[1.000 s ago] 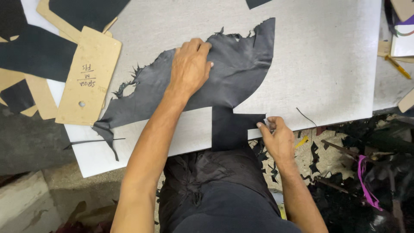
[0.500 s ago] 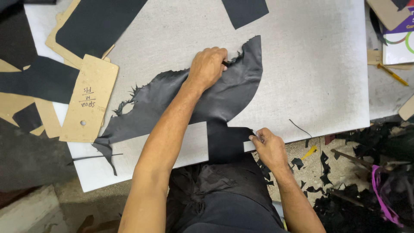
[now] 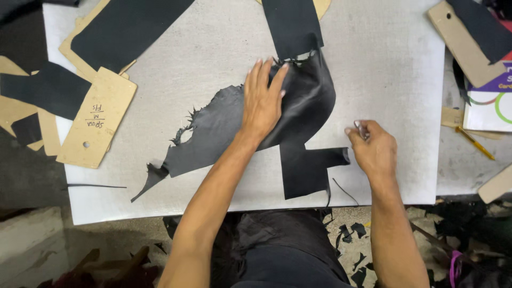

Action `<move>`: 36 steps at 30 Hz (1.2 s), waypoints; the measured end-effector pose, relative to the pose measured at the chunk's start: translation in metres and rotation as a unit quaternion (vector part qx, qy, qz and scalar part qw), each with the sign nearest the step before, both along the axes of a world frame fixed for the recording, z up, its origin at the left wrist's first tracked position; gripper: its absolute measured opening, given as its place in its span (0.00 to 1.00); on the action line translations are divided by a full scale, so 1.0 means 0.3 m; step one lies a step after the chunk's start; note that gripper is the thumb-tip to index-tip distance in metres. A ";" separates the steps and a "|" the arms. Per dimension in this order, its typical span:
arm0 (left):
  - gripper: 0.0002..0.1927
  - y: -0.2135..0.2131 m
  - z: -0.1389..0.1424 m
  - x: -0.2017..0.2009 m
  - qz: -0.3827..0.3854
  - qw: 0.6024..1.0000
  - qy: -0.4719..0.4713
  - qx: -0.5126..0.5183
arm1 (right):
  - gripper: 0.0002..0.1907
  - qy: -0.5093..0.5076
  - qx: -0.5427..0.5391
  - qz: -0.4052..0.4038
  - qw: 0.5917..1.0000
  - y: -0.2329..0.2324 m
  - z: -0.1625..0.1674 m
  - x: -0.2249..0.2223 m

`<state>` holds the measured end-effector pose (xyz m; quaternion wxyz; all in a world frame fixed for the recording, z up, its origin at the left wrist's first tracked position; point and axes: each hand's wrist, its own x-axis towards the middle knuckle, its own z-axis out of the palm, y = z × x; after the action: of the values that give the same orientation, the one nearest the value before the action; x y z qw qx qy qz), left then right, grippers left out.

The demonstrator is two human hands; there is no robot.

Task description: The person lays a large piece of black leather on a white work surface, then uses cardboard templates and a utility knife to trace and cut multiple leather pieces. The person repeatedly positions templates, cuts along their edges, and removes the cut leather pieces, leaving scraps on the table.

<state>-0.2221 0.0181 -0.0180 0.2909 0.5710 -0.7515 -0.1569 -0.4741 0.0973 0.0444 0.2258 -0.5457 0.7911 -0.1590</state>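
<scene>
At the left edge of the counter [image 3: 373, 69] lie several tan card templates, at least three in view; one [image 3: 97, 118] with a punched hole sits bare, and others [image 3: 72, 48] are partly covered by cut black pieces. Three or four such black pieces show there, and a thin black sliver [image 3: 96, 186] lies near the front edge.

In the middle, one large ragged black hide [image 3: 213, 130] spreads across the white board. Its left end is frayed and torn, while its right end already shows straight cuts and a squared notch, so part of it looks cut away and much remains whole.

The left hand [image 3: 262, 101] presses flat on the hide, fingers apart. A cut black rectangle [image 3: 288, 24] lies just above it.

The right hand [image 3: 373, 149] rests just beside the hide's squared tab, fingers clamped on a small metal blade [image 3: 361, 128].

At the right lie one more template [image 3: 458, 42], a box [image 3: 493, 101] and a yellow pencil [image 3: 474, 143]. Black scraps [image 3: 352, 232] litter the floor.
</scene>
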 end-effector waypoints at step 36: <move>0.46 0.226 -0.020 0.228 -0.012 0.954 -0.224 0.197 | 0.20 -0.028 -0.164 0.389 0.906 -0.052 -0.131 0.173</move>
<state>-0.1538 0.0858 -0.0240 -0.0047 0.6284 -0.7582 -0.1738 -0.4223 0.0816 0.0050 0.1990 -0.8346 0.4724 -0.2019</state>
